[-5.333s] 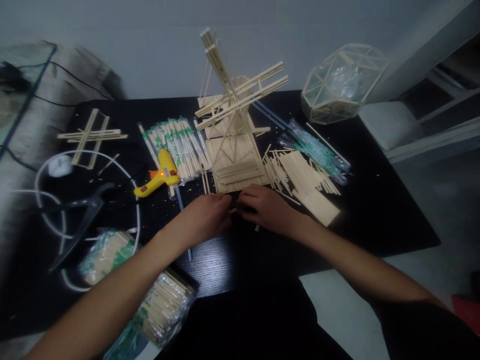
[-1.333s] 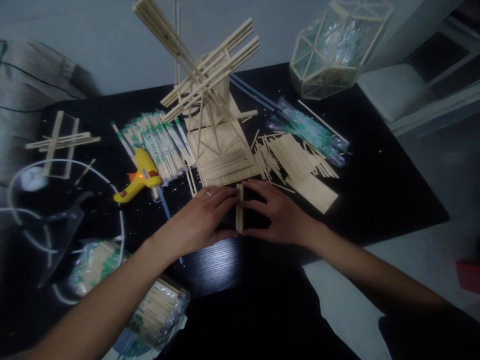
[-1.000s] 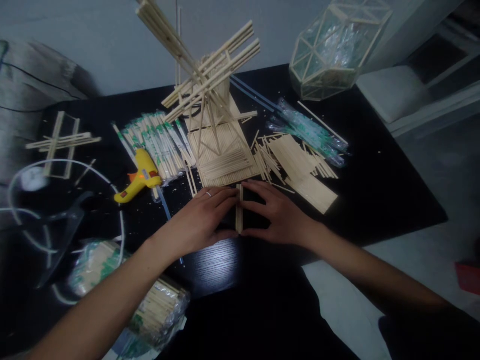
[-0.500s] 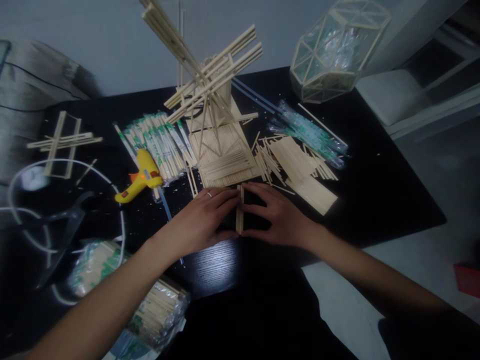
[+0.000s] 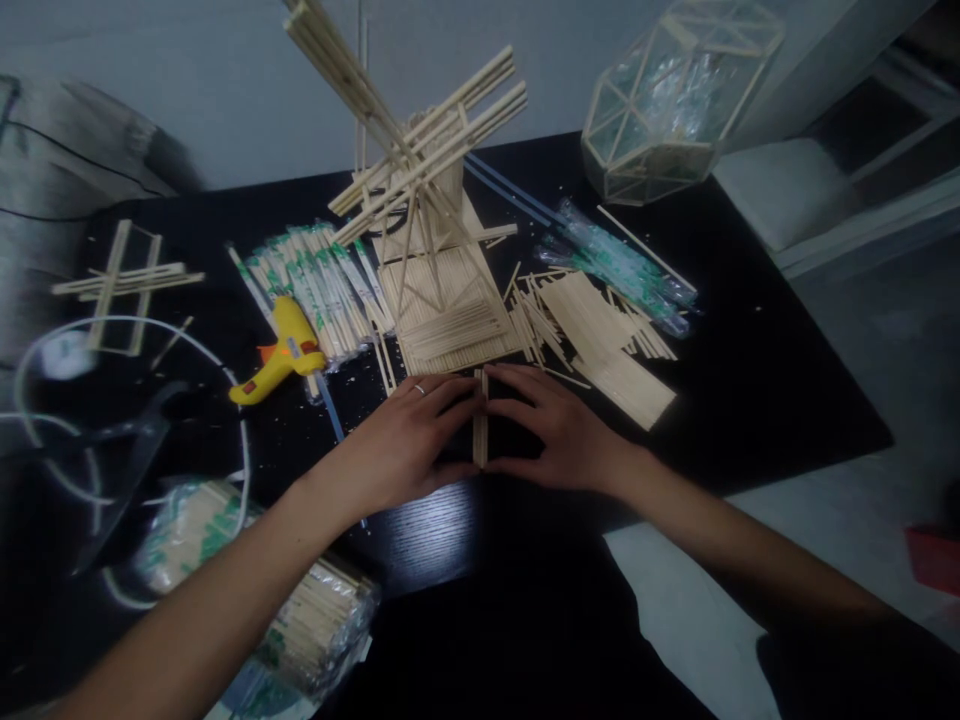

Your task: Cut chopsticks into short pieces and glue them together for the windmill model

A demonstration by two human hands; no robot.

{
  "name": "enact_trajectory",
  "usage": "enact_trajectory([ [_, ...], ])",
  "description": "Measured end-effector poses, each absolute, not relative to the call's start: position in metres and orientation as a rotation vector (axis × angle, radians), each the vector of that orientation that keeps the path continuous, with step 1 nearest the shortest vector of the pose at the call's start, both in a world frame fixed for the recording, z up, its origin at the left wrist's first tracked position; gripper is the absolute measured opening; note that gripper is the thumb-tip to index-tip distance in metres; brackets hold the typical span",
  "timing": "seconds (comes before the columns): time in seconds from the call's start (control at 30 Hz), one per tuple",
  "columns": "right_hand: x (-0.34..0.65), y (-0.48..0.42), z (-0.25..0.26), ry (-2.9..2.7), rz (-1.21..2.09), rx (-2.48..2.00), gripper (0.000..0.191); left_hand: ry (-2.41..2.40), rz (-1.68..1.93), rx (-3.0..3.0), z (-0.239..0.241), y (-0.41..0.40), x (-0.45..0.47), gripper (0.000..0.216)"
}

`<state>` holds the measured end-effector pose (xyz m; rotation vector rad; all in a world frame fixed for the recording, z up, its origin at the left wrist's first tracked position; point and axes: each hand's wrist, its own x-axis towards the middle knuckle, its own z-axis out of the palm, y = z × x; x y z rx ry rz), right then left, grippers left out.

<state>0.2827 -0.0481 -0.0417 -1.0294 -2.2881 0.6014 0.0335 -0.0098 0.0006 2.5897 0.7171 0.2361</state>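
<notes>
Between my hands stands a short row of wooden sticks (image 5: 481, 435), placed lengthwise away from me on the black table. My left hand (image 5: 416, 435), with a ring on one finger, presses its fingertips and thumb against the left side. From the right, my right hand (image 5: 559, 430) does the same, its fingers at the far end and thumb at the near end. Just beyond lies a flat panel of sticks (image 5: 450, 335) with loose sticks on it, in front of a windmill-like stick model (image 5: 431, 190).
A yellow glue gun (image 5: 281, 352) rests by wrapped chopsticks (image 5: 319, 285) on the left. Cut sticks and flat stick panels (image 5: 626, 385) lie to the right. A bulky chopstick pack (image 5: 322, 620) is near my left forearm. A faceted glass container (image 5: 675, 110) stands at the back right.
Both hands stay in the same hold around the row of sticks. The view has shifted very slightly; nothing else visibly moves.
</notes>
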Motion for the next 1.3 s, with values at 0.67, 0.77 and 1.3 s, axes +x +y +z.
enact_trajectory([
  [0.67,0.281,-0.051,-0.031,-2.190,0.494,-0.965,0.040,0.723,0.196,2.583,0.003,-0.005,0.027,0.067],
  [0.77,0.278,-0.054,-0.025,-1.993,0.522,-1.058,0.027,0.721,0.216,2.590,0.003,-0.006,0.027,0.067],
  [1.3,0.262,-0.042,-0.001,-0.949,1.225,-1.222,0.033,0.801,0.458,2.256,0.006,-0.008,0.032,0.016],
])
